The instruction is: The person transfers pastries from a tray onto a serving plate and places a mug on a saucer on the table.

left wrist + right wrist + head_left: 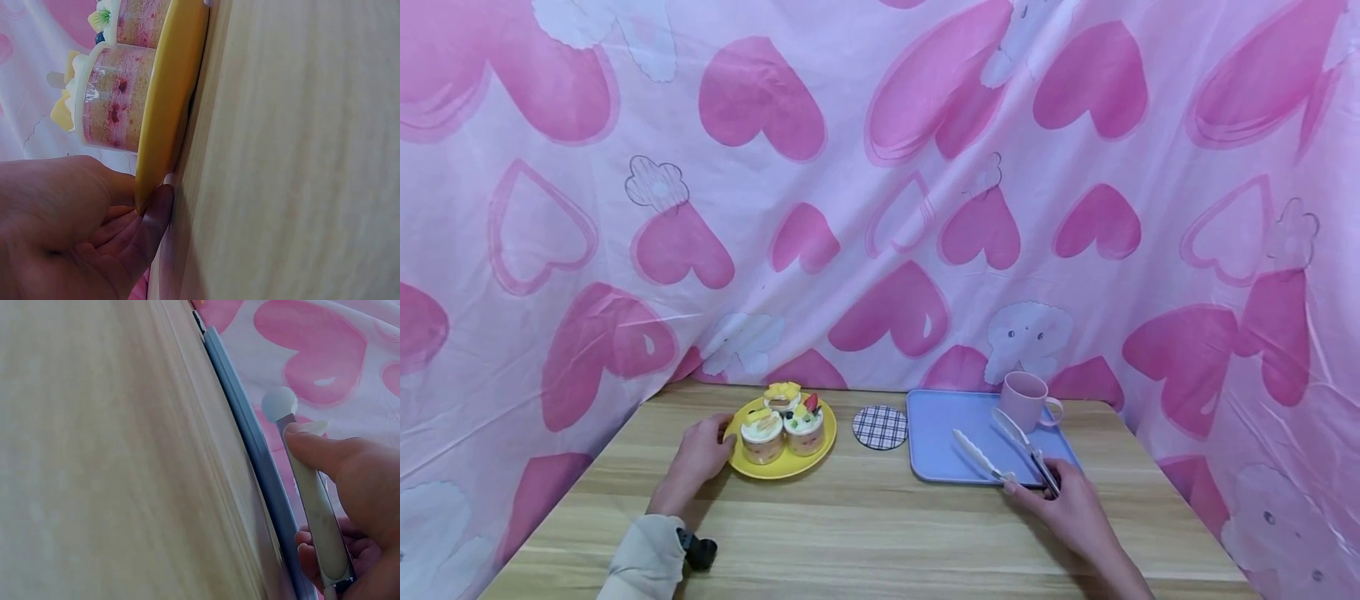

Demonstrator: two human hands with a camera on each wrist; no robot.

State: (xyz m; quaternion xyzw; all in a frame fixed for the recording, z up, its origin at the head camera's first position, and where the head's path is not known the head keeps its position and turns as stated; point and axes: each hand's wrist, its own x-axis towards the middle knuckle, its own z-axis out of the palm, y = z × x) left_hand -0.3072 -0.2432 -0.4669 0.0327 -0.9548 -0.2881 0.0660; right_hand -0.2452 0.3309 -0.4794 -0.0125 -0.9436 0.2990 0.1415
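My left hand (700,454) pinches the left rim of a yellow plate (775,473), thumb above and fingers under the edge, as the left wrist view shows. Three clear cups of layered cake stand on the plate; the front left cake cup (762,448) has cream and yellow fruit on top, and another cake cup (806,440) carries a strawberry. In my right hand (1067,500) is a pair of tongs (319,512), gripped between thumb and fingers. Their pale tips point away from me, spread apart over a blue tray (932,457).
A pink mug (1022,402) stands at the tray's back right, handle to the right, close to the tongs' right arm. Between plate and tray lies a round checked coaster (880,427). A pink heart-print curtain (887,208) hangs behind the wooden table (850,533).
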